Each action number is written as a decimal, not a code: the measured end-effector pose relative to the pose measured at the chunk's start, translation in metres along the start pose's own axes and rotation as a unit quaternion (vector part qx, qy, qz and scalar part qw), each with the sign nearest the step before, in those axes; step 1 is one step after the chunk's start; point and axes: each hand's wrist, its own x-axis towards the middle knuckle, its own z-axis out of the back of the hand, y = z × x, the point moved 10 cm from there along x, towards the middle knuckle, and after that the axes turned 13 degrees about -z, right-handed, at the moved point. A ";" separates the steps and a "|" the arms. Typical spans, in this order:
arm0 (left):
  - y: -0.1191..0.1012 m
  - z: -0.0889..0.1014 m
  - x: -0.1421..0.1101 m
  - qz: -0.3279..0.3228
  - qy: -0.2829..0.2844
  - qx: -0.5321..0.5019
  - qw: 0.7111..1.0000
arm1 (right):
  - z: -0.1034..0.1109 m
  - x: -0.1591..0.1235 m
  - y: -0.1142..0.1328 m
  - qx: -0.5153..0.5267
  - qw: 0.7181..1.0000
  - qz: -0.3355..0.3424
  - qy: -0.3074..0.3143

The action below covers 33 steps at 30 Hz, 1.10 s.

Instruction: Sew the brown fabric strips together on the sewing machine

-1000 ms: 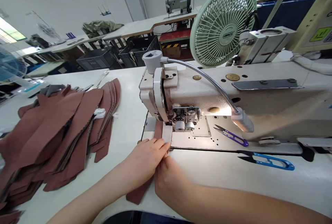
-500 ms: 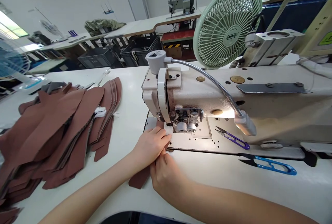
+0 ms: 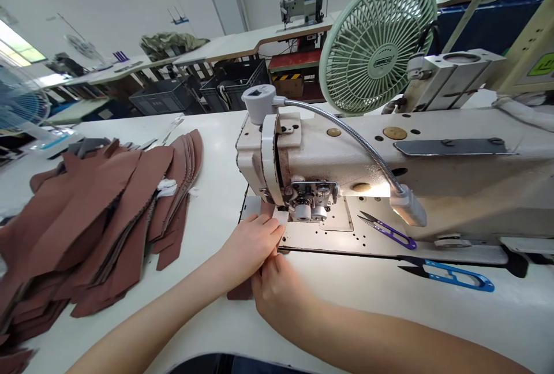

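Note:
A brown fabric piece [image 3: 240, 292] runs under the head of the sewing machine [image 3: 281, 154], with a white strip [image 3: 280, 216] along its right side near the presser area. My left hand [image 3: 254, 241] lies over the fabric just in front of the machine head, fingers together and pressing on it by the white strip. Close below and to the right, my right hand [image 3: 277, 287] is closed, its fingertips pinching the fabric's edge beside the left fingers. Both hands hide the middle of the piece. The needle itself cannot be made out.
Brown cut pieces [image 3: 99, 212] are heaped on the left of the table. Purple thread snips [image 3: 392, 231] lie on the machine bed, blue snips [image 3: 459, 275] in front of it. A lamp [image 3: 408, 205] hangs over the bed. A green fan [image 3: 380, 45] stands behind.
The fabric has fed forward under the machine head; less of its tail shows below my hands. Both hands moved slightly towards the machine at first, then stayed nearly in place.

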 end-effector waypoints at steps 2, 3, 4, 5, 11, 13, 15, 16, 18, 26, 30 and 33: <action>0.003 -0.002 0.003 0.014 -0.004 0.001 1.000 | -0.001 -0.001 -0.001 0.006 1.000 -0.001 0.005; 0.005 -0.003 0.005 0.019 -0.005 0.004 1.000 | -0.001 -0.002 -0.002 0.008 1.000 -0.003 0.004; 0.005 -0.003 0.006 0.022 -0.004 0.010 1.000 | -0.001 -0.003 -0.003 0.008 1.000 -0.004 0.003; 0.006 -0.003 0.008 0.025 -0.003 0.016 1.000 | -0.001 -0.003 -0.004 0.008 1.000 -0.005 -0.001; -0.004 0.003 0.004 0.003 0.019 0.025 1.000 | -0.002 -0.007 -0.011 -0.009 1.000 -0.007 -0.012; -0.005 0.000 0.001 0.001 0.032 0.004 0.999 | 0.000 -0.007 -0.015 -0.016 1.000 -0.005 -0.016; -0.002 -0.002 0.000 0.013 0.029 -0.013 0.999 | 0.002 -0.008 -0.018 -0.024 0.999 0.006 -0.022; -0.001 -0.002 0.000 0.019 0.021 -0.017 0.999 | 0.004 -0.010 -0.020 -0.026 0.999 0.013 -0.025; 0.002 -0.001 0.002 0.028 -0.003 -0.015 0.999 | 0.004 -0.012 -0.023 -0.035 0.999 0.024 -0.029; 0.011 0.001 0.010 0.061 -0.030 0.012 0.998 | 0.005 -0.017 -0.035 -0.038 0.998 0.009 -0.053; 0.016 0.004 0.010 0.071 -0.015 -0.005 0.997 | 0.008 -0.016 -0.041 -0.030 0.998 -0.001 -0.056; 0.014 0.006 0.008 0.035 -0.014 -0.049 0.998 | 0.009 -0.016 -0.044 -0.032 0.998 -0.003 -0.061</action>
